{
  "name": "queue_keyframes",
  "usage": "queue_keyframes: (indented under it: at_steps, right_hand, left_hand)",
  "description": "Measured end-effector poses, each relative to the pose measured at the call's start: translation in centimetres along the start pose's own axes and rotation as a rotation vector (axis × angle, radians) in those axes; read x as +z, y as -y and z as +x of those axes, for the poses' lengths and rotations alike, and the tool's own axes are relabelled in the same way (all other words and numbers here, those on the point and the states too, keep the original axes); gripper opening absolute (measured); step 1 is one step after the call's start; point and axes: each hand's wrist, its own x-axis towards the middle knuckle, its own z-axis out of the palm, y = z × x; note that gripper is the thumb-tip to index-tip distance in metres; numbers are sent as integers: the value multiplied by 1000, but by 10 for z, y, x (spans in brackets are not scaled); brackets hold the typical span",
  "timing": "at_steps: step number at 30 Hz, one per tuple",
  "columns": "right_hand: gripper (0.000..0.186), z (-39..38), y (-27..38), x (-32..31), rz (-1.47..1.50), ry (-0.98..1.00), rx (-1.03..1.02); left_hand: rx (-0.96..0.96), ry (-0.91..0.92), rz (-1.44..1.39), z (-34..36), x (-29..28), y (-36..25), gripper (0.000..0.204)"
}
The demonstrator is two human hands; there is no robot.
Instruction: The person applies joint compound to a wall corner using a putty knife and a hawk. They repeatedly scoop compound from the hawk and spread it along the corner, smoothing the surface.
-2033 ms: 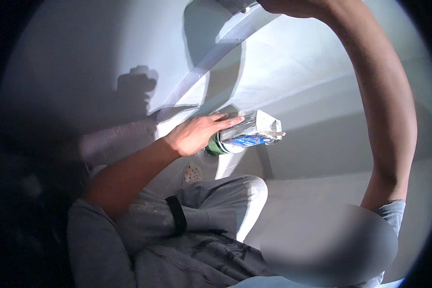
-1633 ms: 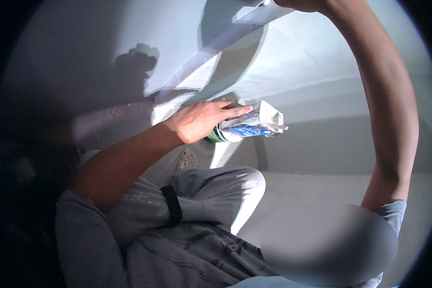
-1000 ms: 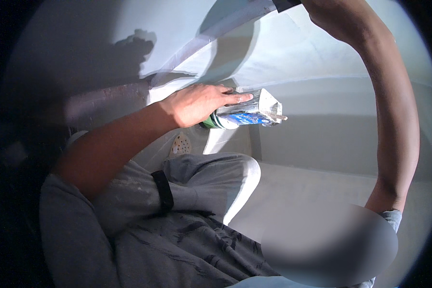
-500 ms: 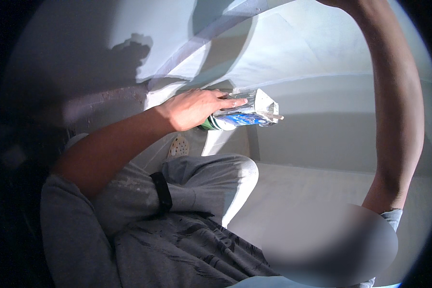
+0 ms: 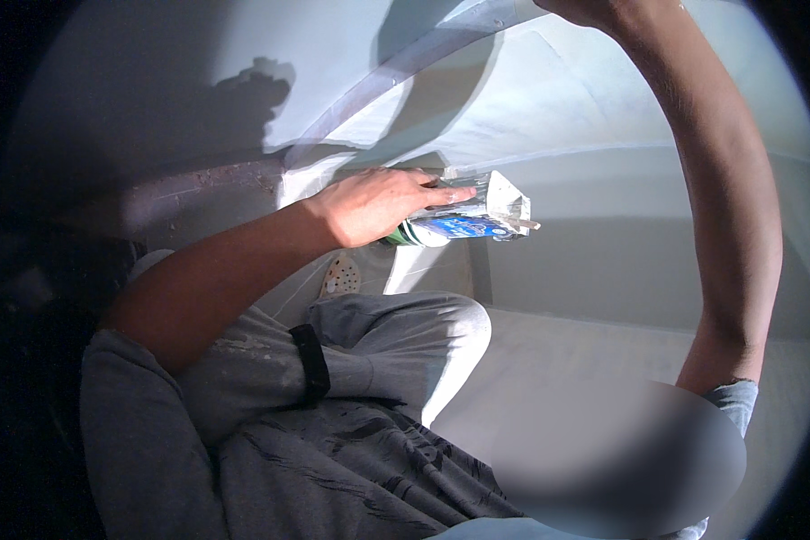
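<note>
My left hand (image 5: 373, 209) is closed over the top of a silvery carton (image 5: 465, 207) with a blue printed side and an open, whitish-smeared end. A thin stick (image 5: 526, 224) pokes out at that open end. Just under the carton, close to my palm, shows a green and white rounded object (image 5: 414, 234), mostly hidden, so its kind is unclear. My right arm is raised along the right side. Only the wrist and part of my right hand (image 5: 585, 11) show at the top edge, near the pale wall; its fingers are out of the picture.
A pale wall (image 5: 549, 99) with a curved purplish-grey strip (image 5: 405, 67) rises ahead, crossed by my shadows. My bent knee (image 5: 463, 328) in grey trousers is below the carton. A light perforated shoe (image 5: 340, 274) stands on the floor. A blurred patch covers the lower right.
My right hand and forearm have swung left along the top edge. My left hand and the carton appear slightly further right, as the whole view has shifted a little.
</note>
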Motion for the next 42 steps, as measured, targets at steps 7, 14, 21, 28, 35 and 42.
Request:
queue_keyframes:
  at_steps: [7, 14, 21, 28, 35, 42]
  right_hand:
    - [23, -15, -2, 19, -34, -56, -79]
    - [24, -37, -2, 23, -172, -5, -111]
    - [22, -67, 4, -12, 74, 6, -38]
    - [22, -43, -10, -13, 202, -245, 27]
    - [21, -3, 1, 5, 145, -195, -80]
    - [20, 5, 8, 11, 12, -93, -37]
  left_hand:
    - [53, -57, 4, -2, 7, 7, 67]
    - [0, 46, -43, 2, -4, -3, 87]
    - [24, -7, -4, -2, 3, 0, 72]
    - [65, 18, -44, 7, 10, -2, 62]
    - [20, 0, -36, 1, 8, 5, 61]
    - [16, 8, 12, 2, 13, 6, 63]
